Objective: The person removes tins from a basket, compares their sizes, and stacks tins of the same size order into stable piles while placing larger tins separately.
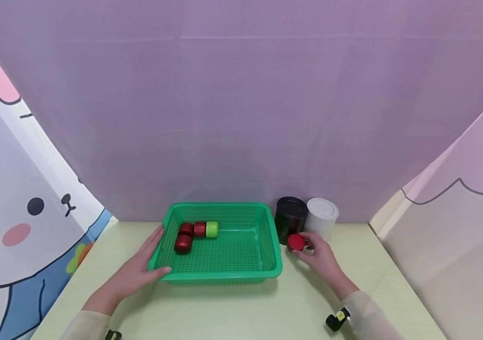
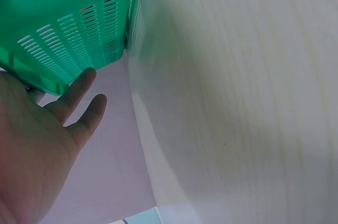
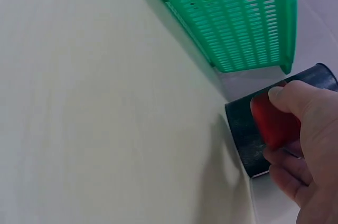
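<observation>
My right hand [image 1: 319, 259] pinches a small red round tin [image 1: 296, 242] between thumb and fingers. In the right wrist view the red tin [image 3: 272, 121] overlaps the side of a black can [image 3: 248, 134] and stands off from the tabletop. My left hand [image 1: 137, 271] rests against the left side of a green plastic basket [image 1: 220, 275], its fingers stretched along the rim and its thumb over the front left corner. Inside the basket, toward the left, lie several small dark red tins [image 1: 183, 244] and a lime green piece [image 1: 212, 229] end to end with one of them.
The black can [image 1: 291, 219] and a white can [image 1: 323, 215] stand side by side right of the basket, close to the purple back cloth [image 1: 241, 118]. Printed cloths hang at both sides of the pale wooden table [image 1: 207, 316].
</observation>
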Motion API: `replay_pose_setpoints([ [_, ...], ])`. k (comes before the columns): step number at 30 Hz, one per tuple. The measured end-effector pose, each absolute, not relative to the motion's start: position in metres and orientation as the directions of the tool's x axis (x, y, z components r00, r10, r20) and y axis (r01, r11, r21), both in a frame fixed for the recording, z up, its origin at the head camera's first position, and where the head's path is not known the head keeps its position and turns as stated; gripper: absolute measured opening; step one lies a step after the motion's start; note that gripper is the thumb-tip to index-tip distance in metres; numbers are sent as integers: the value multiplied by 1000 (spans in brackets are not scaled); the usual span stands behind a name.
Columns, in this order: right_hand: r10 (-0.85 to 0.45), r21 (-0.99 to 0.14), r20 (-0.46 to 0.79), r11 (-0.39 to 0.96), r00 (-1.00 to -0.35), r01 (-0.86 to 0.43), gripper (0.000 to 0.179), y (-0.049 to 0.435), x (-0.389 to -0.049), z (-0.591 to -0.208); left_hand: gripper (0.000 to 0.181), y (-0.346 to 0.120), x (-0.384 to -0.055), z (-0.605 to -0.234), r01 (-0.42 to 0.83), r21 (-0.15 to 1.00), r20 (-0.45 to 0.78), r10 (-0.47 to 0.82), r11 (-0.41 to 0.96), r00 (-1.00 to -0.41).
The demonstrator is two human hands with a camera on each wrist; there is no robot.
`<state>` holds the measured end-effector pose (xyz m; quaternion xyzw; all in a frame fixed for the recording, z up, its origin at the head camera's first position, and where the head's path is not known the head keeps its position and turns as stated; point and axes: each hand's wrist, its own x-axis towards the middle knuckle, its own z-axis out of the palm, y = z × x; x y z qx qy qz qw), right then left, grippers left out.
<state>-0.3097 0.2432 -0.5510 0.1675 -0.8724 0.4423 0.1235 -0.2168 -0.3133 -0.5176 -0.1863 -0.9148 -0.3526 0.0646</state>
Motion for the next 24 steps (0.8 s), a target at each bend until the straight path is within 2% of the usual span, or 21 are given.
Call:
replay_pose_setpoints([
  [14,-128,-766,244,583,-961,-272,54,238,-313,-562,108,-314,-217,-519,389,620,253,295,681,-921],
  [24,-122,-759,235,597,-964,-261,52,237,-313,-566,107,-313,-216,-517,390,627,255,295,674,-921],
])
